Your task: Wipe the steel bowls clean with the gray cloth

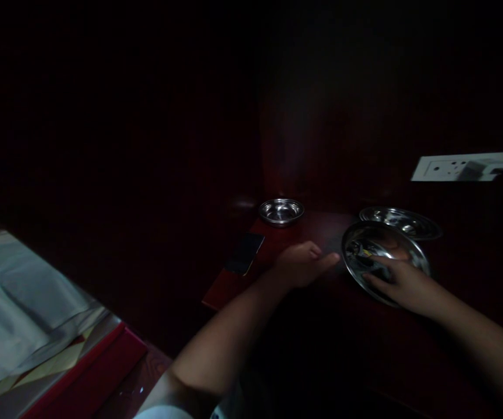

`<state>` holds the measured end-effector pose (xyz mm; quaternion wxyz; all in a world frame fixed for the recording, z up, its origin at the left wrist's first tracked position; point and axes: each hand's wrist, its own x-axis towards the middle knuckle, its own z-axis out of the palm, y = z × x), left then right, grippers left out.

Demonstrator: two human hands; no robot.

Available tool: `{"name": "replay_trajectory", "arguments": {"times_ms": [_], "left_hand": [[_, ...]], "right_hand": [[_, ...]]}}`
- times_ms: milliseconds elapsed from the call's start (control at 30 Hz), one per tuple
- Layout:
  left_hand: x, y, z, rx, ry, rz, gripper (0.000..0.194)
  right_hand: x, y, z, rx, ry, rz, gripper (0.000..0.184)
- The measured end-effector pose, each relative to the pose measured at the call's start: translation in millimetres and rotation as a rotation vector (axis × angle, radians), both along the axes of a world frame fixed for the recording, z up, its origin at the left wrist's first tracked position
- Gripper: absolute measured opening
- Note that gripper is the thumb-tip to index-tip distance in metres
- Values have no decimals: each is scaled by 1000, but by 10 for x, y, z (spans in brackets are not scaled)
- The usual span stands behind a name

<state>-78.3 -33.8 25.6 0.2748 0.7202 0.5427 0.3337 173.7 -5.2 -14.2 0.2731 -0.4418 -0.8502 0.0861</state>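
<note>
A round, shiny steel plate (pixel 415 253) with a raised rim sits at the right. My right hand (pixel 402 285) reaches over its near side, thumb and fingers apart inside the rim. Close to those fingertips shows a small yellow bit (pixel 367 253), too small to name. Left of the plate, my left hand (pixel 301 265) hovers over or rests on the dark red surface; I cannot tell which. Its thumb points toward the plate, the other fingers are loosely curled, and nothing shows in it.
Behind the plate lies another steel plate (pixel 402 221), partly overlapped. A small steel bowl (pixel 282 212) stands at the back left, a dark phone (pixel 246 253) in front of it. A white socket panel (pixel 441 167) with a plug is on the wall. Pale cloth (pixel 28 302) lies lower left.
</note>
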Motion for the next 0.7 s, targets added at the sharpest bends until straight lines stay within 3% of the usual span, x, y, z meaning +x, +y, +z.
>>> {"name": "replay_trajectory", "arguments": {"times_ms": [67, 167, 267, 367, 533, 700], "left_hand": [[-377, -108, 106, 73, 118, 198, 51], [-871, -181, 183, -11, 296, 446, 56], [-1112, -175, 163, -137, 455, 496, 62], [-1151, -159, 109, -179, 547, 485, 64], [-1157, -212, 117, -143, 534, 465, 63], [-980, -360, 166, 30, 388, 435, 58]], "right_hand": [[13, 14, -21, -1, 3, -19, 35], [10, 22, -29, -10, 0, -4, 32], [-9, 15, -14, 3, -14, 2, 29], [-19, 8, -7, 7, -23, 1, 29], [-17, 4, -6, 7, -18, 7, 35], [-40, -22, 28, 11, -38, -13, 32]]}}
